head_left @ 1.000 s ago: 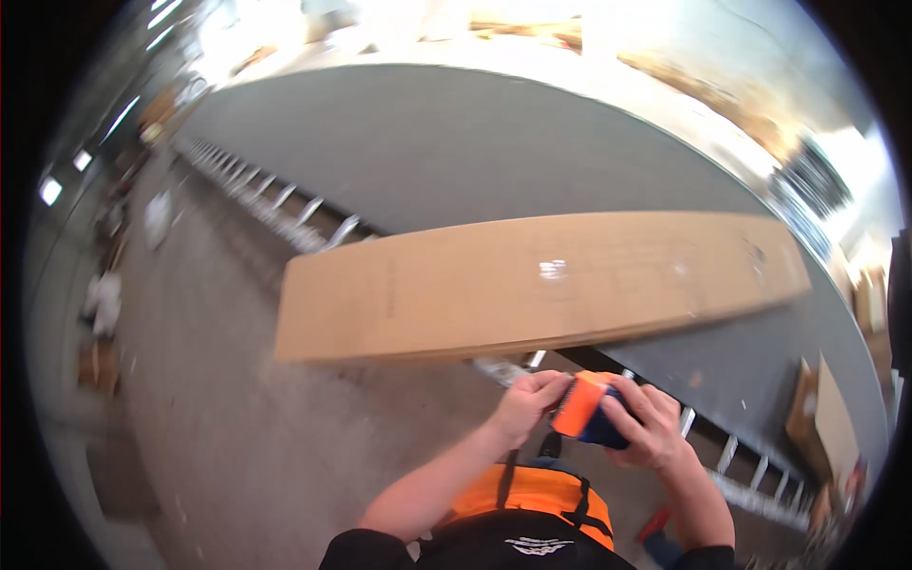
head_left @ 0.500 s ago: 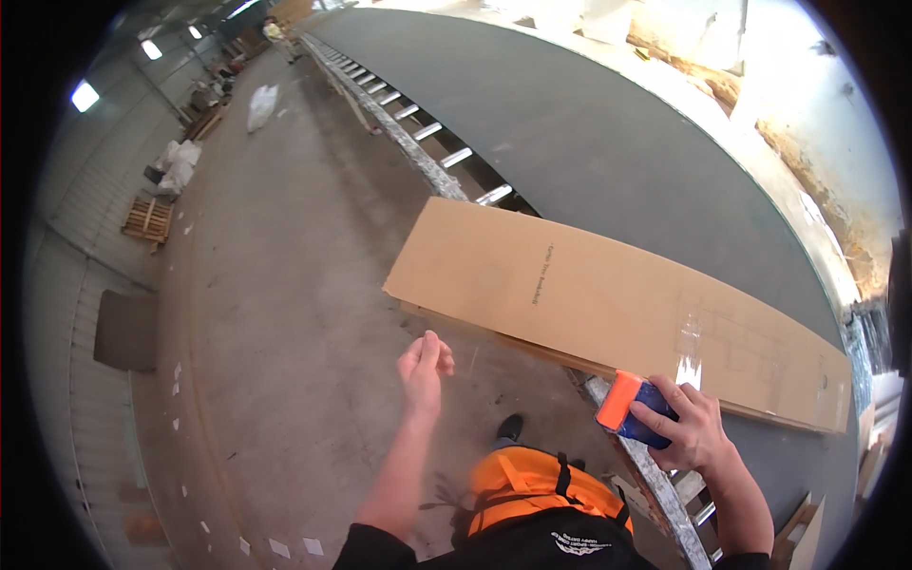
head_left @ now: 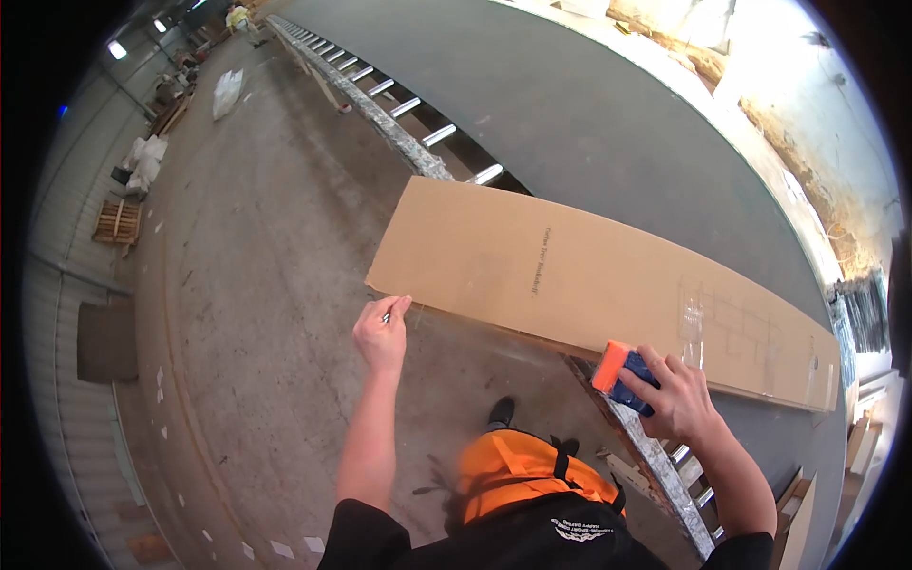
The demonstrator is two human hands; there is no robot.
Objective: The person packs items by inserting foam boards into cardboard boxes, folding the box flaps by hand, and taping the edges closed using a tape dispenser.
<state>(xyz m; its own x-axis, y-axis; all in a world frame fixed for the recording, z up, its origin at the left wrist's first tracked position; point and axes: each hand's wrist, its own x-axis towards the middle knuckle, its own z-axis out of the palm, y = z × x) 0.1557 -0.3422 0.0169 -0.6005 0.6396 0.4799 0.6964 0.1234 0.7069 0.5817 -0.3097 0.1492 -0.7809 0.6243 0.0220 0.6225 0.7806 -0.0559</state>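
Note:
A long, flat brown cardboard box (head_left: pixel 475 247) lies across the conveyor, its left end jutting out past the rail. Pinched fingers of my left hand (head_left: pixel 378 334) are at the near edge of the box, close to its left corner. A tiny shiny bit shows between them, too small to name. Wrapped in my right hand (head_left: pixel 682 401) is an orange and dark blue tape dispenser (head_left: pixel 619 370), held against the box's near edge. Just beyond that hand, a strip of clear tape (head_left: pixel 693 332) glints on the box's top.
A wide grey conveyor belt (head_left: pixel 570 123) runs away to the far left, with a metal rail (head_left: pixel 370 109) and rollers (head_left: pixel 439 135) along its side. At the left, a wooden pallet (head_left: pixel 118 221) and white sacks (head_left: pixel 144 163) line the wall. Another person (head_left: pixel 239 17) stands far off.
My left hand has moved left and up to the box's near edge, its fingers now pinched there. My right hand keeps its grip on the tape dispenser. The whole view has shifted slightly.

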